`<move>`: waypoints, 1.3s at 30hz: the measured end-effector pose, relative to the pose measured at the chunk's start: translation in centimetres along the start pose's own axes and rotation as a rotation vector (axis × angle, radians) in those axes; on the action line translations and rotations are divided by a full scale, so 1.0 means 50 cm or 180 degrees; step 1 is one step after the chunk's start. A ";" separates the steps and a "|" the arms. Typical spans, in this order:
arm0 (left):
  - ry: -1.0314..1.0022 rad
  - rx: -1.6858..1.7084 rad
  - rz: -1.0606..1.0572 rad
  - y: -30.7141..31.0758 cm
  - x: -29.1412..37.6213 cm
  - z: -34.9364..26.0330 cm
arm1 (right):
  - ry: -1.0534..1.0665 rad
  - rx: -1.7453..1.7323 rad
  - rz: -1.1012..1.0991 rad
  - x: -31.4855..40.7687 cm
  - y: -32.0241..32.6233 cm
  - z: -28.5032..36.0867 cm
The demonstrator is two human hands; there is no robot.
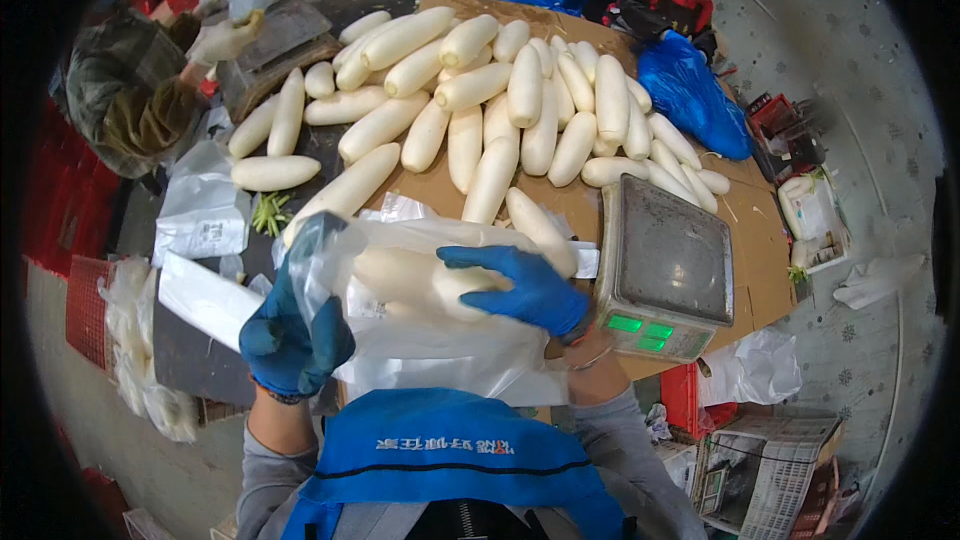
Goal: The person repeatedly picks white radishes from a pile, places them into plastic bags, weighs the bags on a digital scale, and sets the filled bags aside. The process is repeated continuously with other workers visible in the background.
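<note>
In a blue glove, my left hand (296, 334) grips the gathered film at the left end of a clear plastic bag (450, 360). White daikon radishes (397, 277) lie inside the bag, blurred by the film. My right hand (517, 289), also in a blue glove, rests on the radishes at the bag's right part with its fingers spread; whether it grips one I cannot tell. Beyond the bag, a large heap of daikon radishes (472, 86) covers the table's far part. One loose radish (540, 229) lies just behind my right hand.
A weighing scale (671, 247) with green displays stands at the right. White plastic bags (202, 202) and cut green stems (270, 214) lie at the left. One co-worker (135, 90) is beside another scale (281, 45); a second person (675, 0) handles a blue bag (690, 94).
</note>
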State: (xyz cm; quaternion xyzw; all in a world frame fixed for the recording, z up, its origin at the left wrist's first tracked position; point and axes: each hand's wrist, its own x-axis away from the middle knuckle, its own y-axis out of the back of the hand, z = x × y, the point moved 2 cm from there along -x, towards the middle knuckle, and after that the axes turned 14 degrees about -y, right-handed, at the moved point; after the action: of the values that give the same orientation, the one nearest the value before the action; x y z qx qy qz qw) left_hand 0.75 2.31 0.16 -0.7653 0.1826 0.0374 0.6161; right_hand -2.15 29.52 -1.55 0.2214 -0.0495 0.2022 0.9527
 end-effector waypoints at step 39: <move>0.0775 -0.0768 -0.0497 0.073 -0.040 0.037 | -0.1311 0.0921 -0.3125 -0.455 0.546 -0.342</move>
State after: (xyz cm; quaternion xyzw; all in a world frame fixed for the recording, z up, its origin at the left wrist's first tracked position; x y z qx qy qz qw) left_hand -1.99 3.91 -3.11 -0.8443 0.1901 -0.0818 0.4942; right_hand -33.97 51.18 -10.09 0.3822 -0.0974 -0.3086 0.8656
